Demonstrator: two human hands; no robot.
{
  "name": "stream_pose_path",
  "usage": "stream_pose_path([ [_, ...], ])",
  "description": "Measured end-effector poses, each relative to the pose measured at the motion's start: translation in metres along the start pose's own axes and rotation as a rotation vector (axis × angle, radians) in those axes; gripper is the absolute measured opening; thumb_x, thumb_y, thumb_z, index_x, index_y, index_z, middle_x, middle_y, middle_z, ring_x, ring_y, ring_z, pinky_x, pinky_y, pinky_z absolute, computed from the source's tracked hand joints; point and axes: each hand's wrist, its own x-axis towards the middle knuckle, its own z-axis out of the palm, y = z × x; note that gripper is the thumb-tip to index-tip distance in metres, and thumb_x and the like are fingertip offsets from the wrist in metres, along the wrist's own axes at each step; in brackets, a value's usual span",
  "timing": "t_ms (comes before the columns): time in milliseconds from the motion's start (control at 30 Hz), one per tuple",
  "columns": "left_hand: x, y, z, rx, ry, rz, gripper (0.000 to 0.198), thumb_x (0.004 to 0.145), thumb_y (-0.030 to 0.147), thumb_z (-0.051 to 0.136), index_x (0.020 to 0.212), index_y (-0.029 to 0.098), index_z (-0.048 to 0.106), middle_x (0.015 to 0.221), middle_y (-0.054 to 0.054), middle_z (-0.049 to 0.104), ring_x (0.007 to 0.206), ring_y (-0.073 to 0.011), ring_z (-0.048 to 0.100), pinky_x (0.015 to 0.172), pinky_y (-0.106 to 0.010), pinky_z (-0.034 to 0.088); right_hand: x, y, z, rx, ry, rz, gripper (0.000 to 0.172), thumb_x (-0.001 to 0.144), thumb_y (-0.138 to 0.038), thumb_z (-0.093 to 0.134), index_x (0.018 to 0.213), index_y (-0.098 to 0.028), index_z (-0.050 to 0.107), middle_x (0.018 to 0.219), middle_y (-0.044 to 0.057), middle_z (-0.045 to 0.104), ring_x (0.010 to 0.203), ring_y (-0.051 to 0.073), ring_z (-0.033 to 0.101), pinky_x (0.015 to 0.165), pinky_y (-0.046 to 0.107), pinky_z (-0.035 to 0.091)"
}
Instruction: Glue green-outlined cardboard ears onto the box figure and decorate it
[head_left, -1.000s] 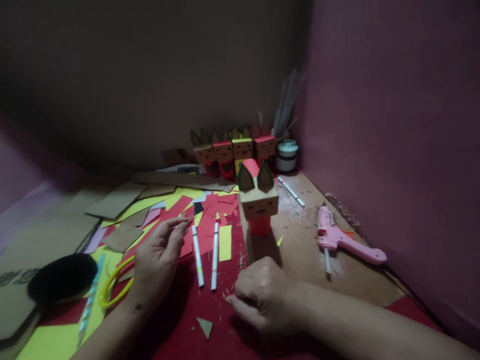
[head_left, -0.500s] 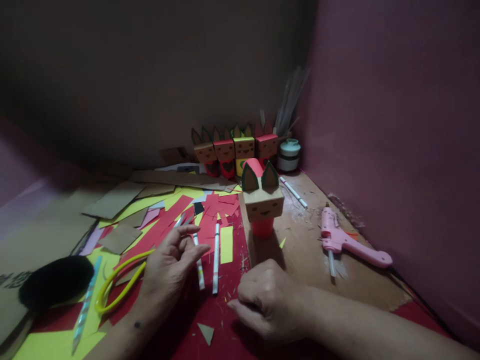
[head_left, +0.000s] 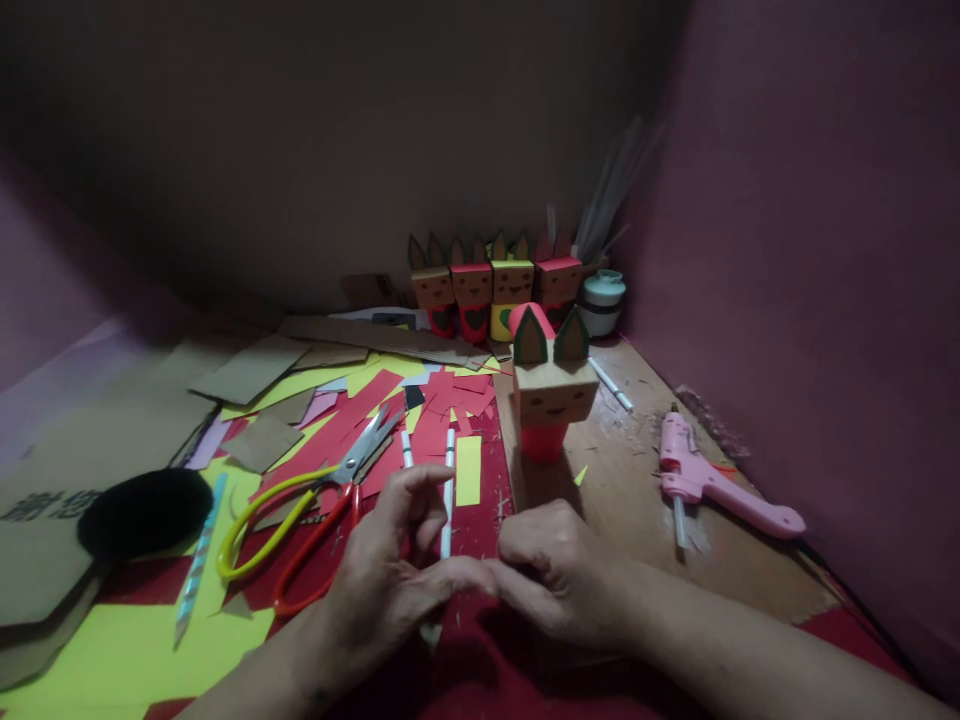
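Observation:
My left hand [head_left: 397, 565] hovers over the red mat with its fingers curled but apart, and nothing shows in it. Its thumb tip meets the thumb side of my right hand [head_left: 562, 570], which is closed in a fist; whatever that fist may hold is hidden. Just beyond stands a cardboard cat figure [head_left: 553, 395] with pointed ears, a drawn face and a red body. Scissors [head_left: 341, 480] with one yellow and one red handle lie left of my left hand. Two white markers, one a marker [head_left: 448, 500], lie partly behind its fingers, beside a yellow paper strip [head_left: 469, 470].
Several similar figures [head_left: 472, 285] stand in a row by the wall, with a pale green pot [head_left: 602, 303] beside them. A pink glue gun [head_left: 705, 480] rests on the wooden board at right. Paper scraps, cardboard pieces [head_left: 251, 370] and a striped pencil [head_left: 201, 555] cover the left side.
My left hand has moved right and down until its thumb meets my right hand, uncovering the scissors. My right hand stays closed. The whole view has shifted slightly.

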Motion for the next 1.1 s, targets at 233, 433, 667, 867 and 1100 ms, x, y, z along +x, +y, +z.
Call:
stream_pose_path([
  [233, 0.007, -0.005, -0.003, 0.191, 0.054, 0.356, 0.099, 0.069, 0.068, 0.078, 0.15, 0.026, 0.039, 0.095, 0.0, 0.053, 0.071, -0.0121, 0.057, 0.066, -0.024, 0.056, 0.009, -0.02, -0.011, 0.451, -0.123, 0.41, 0.022, 0.094, -0.027, 0.057, 0.084, -0.014, 0.071, 0.066, -0.001, 0.061, 0.06, 0.01, 0.052, 0.058, 0.021, 0.041],
  [433, 0.011, -0.005, -0.004, 0.38, 0.07, 0.638, 0.106, 0.072, 0.065, 0.08, 0.153, 0.013, 0.035, 0.096, -0.003, 0.053, 0.074, -0.0146, 0.056, 0.063, -0.027, 0.056, 0.008, -0.023, -0.008, 0.794, -0.286, 0.572, 0.026, 0.092, -0.026, 0.059, 0.106, -0.015, 0.078, 0.076, 0.001, 0.066, 0.067, 0.01, 0.056, 0.061, 0.022, 0.045],
  [667, 0.014, 0.008, -0.015, 0.549, 0.026, 0.811, 0.034, 0.1, 0.04, 0.06, 0.126, 0.019, 0.055, 0.096, -0.005, 0.067, 0.082, -0.0183, 0.068, 0.092, -0.043, 0.06, 0.005, -0.028, -0.011, 0.91, -0.357, 0.573, 0.026, 0.09, -0.027, 0.069, 0.105, -0.009, 0.078, 0.074, 0.001, 0.063, 0.066, 0.01, 0.055, 0.063, 0.025, 0.048],
  [867, 0.014, 0.018, -0.017, 0.561, -0.001, 0.842, 0.009, 0.099, 0.026, 0.054, 0.101, 0.022, 0.061, 0.093, -0.003, 0.067, 0.085, -0.0174, 0.069, 0.098, -0.04, 0.056, 0.01, -0.031, -0.015, 0.858, -0.355, 0.531, 0.022, 0.089, -0.025, 0.07, 0.105, -0.01, 0.077, 0.089, 0.006, 0.071, 0.081, 0.015, 0.062, 0.077, 0.028, 0.052],
  [1100, 0.008, 0.007, -0.017, 0.518, -0.02, 0.8, 0.026, 0.099, 0.031, 0.059, 0.121, 0.018, 0.058, 0.103, -0.007, 0.067, 0.096, -0.0208, 0.067, 0.107, -0.046, 0.05, 0.009, -0.03, -0.016, 0.867, -0.392, 0.51, 0.024, 0.092, -0.024, 0.068, 0.105, -0.007, 0.077, 0.088, 0.007, 0.071, 0.079, 0.014, 0.063, 0.077, 0.028, 0.052],
])
